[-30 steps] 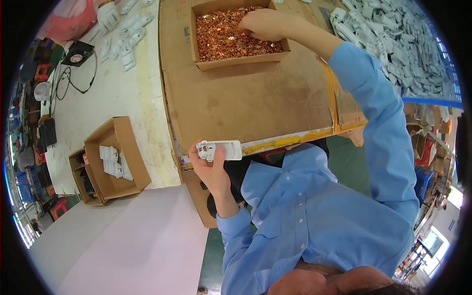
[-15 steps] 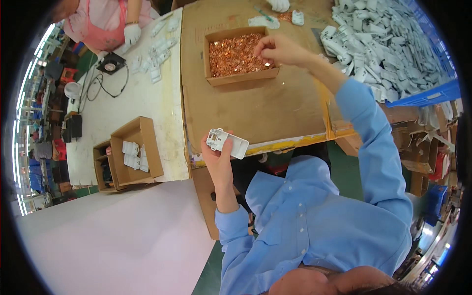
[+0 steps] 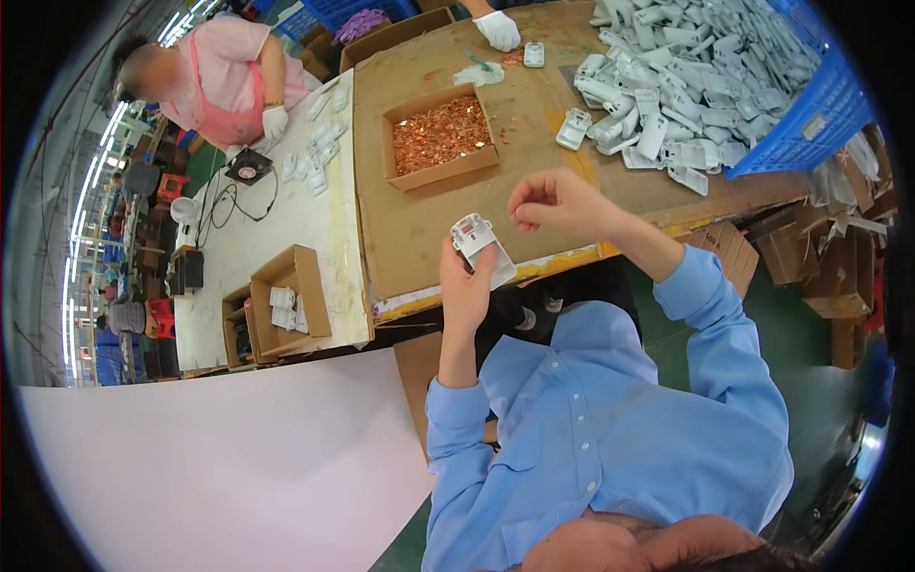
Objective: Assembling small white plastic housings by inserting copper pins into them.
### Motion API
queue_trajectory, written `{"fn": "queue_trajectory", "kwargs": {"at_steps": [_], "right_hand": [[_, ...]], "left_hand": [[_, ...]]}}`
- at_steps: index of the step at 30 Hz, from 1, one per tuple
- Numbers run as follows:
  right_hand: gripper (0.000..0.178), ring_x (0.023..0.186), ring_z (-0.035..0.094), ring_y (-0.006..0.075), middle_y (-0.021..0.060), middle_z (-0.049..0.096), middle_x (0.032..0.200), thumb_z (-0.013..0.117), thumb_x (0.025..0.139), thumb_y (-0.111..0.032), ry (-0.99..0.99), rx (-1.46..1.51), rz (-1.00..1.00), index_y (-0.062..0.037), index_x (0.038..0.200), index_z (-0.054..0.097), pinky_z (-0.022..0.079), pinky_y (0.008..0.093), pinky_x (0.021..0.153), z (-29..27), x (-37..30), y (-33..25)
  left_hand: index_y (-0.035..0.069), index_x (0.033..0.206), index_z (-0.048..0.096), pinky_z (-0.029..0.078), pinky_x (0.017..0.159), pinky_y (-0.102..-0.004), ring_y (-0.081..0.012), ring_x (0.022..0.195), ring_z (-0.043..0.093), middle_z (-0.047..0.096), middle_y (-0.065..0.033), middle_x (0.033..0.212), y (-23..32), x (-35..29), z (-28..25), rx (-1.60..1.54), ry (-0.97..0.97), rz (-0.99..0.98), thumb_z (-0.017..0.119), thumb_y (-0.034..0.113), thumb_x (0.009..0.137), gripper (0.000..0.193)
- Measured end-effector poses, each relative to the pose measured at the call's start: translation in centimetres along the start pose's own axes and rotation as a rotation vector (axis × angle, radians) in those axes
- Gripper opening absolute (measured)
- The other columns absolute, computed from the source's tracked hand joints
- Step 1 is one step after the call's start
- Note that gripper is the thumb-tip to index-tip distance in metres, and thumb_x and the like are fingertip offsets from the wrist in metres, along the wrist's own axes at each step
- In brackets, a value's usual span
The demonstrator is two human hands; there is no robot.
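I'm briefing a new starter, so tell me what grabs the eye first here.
Probably the heap of white plastic casings, upper right beside a blue crate. Next, the glinting copper-coloured pieces in a cardboard box, upper centre. Mid-picture, the left hand holds a single white casing, the right hand close by.

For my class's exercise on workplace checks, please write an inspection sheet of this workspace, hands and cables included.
Surface: brown cardboard-topped table, stained; white table adjoining.
Job's things: white housing; carton of copper-coloured pieces.
Clutter: heaped white parts by blue crate; loose copper bits.
Hands: left hand holds housing; right hand near it, curled, contents unclear.
Cables: dark cable looped beside black device.
Surroundings: co-worker in pink; another white-gloved hand.
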State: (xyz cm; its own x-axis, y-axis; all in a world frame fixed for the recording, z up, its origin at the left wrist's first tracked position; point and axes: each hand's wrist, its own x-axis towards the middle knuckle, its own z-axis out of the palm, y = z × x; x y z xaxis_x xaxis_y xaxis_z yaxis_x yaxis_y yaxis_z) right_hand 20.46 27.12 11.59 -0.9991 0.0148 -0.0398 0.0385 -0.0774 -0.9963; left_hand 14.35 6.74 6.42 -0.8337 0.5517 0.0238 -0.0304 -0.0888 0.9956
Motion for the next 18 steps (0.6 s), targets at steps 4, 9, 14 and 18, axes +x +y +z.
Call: {"fn": "queue_trajectory", "kwargs": {"at_steps": [4,9,14,18], "right_hand": [[0.010,0.085,0.063,0.0189,0.0088,0.063,0.087,0.058,0.089,-0.005,0.090,-0.405,-0.159,0.0023,0.095,0.058,0.049,0.0324,0.074,2.6,-1.7,-0.3],[0.009,0.089,0.053,0.0292,0.0096,0.051,0.091,0.061,0.084,-0.008,0.187,-1.018,-0.593,-0.0045,0.089,0.055,0.044,0.0393,0.076,3.5,-1.6,1.7],[0.010,0.090,0.052,0.0257,0.0074,0.052,0.092,0.063,0.082,-0.012,0.198,-1.258,-0.516,-0.0073,0.089,0.056,0.042,0.0372,0.074,3.2,-1.8,1.8],[0.013,0.087,0.054,0.0252,0.0062,0.052,0.089,0.065,0.079,-0.012,0.207,-1.202,-0.490,-0.0085,0.089,0.057,0.042,0.0366,0.073,3.2,-1.6,1.5]], "left_hand": [[-0.001,0.116,0.052,0.049,0.081,-0.0273,-0.0124,0.092,0.061,0.064,-0.0075,0.099,0.3,-0.4,1.3,0.049,-0.034,0.006,0.060,0.007,0.091,0.027],[-0.001,0.110,0.057,0.048,0.078,-0.0259,-0.0095,0.089,0.059,0.064,-0.0054,0.096,0.5,-0.8,2.4,0.086,-0.074,-0.012,0.060,0.006,0.090,0.022],[-0.001,0.108,0.056,0.047,0.071,-0.0251,-0.0083,0.082,0.055,0.061,-0.0038,0.090,-0.2,-0.9,2.9,0.058,-0.100,-0.020,0.055,0.007,0.089,0.020],[0.000,0.105,0.056,0.045,0.067,-0.0249,-0.0087,0.077,0.054,0.058,-0.0025,0.084,-0.1,-1.4,3.3,-0.043,-0.071,-0.069,0.052,0.009,0.089,0.018]]}}
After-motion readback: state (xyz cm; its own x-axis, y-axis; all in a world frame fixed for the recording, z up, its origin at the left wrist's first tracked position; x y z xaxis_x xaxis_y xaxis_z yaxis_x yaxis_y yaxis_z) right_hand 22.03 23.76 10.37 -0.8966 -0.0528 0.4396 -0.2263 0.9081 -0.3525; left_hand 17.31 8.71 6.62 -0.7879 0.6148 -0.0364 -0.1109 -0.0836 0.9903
